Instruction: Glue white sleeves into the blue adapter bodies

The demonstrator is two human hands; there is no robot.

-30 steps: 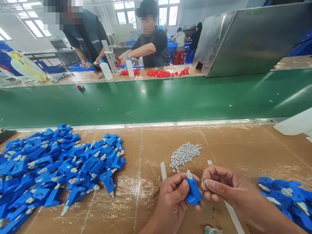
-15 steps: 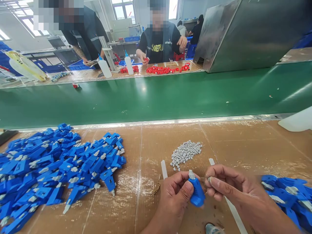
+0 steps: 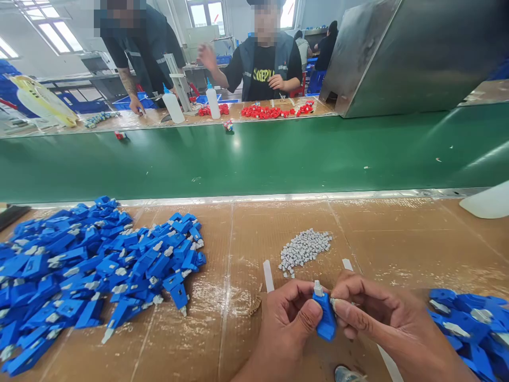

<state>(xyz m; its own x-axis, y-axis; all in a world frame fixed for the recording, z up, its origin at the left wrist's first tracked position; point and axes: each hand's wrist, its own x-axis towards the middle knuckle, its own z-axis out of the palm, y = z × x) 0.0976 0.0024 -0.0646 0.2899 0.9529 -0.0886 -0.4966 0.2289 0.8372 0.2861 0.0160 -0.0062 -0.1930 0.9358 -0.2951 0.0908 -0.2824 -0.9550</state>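
Note:
My left hand grips a blue plastic part with a light grey tip pointing up. Against the right side of that part, my right hand pinches a small grey piece, mostly covered by the fingertips. Just beyond both hands lies a pile of small grey pieces. A large heap of blue parts with grey inserts spreads over the left of the table, and more blue parts lie beside my right forearm.
A green conveyor belt runs across, beyond the cardboard-covered table. Two co-workers stand or sit behind it, near red parts and white bottles. A metal housing straddles the belt. A glass container sits at the bottom edge.
My right hand has brought the small grey piece left against the blue part's side. A small red-and-white item now lies on the belt's far edge. The co-worker opposite has raised one hand.

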